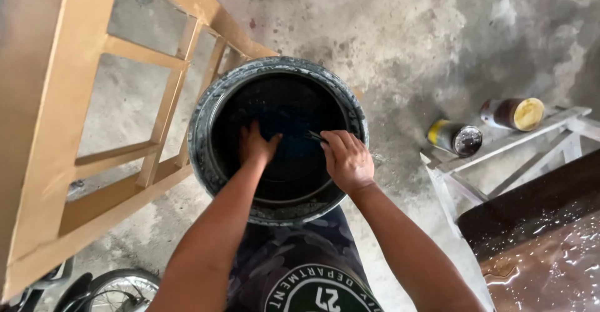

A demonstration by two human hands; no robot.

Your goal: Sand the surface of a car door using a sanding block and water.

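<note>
Bucket (278, 140), black and paint-crusted at the rim, is sitting on the floor (400, 43) just ahead of the person, with both hands working inside over the dark contents. Left hand (256, 146) is spreading open-fingered, pressing down, while right hand (345, 159) beside it is pinching a thin tool (314, 136). Judging by this, the work is still going on; two cans (481, 127) are lying untouched well to the right.
</note>
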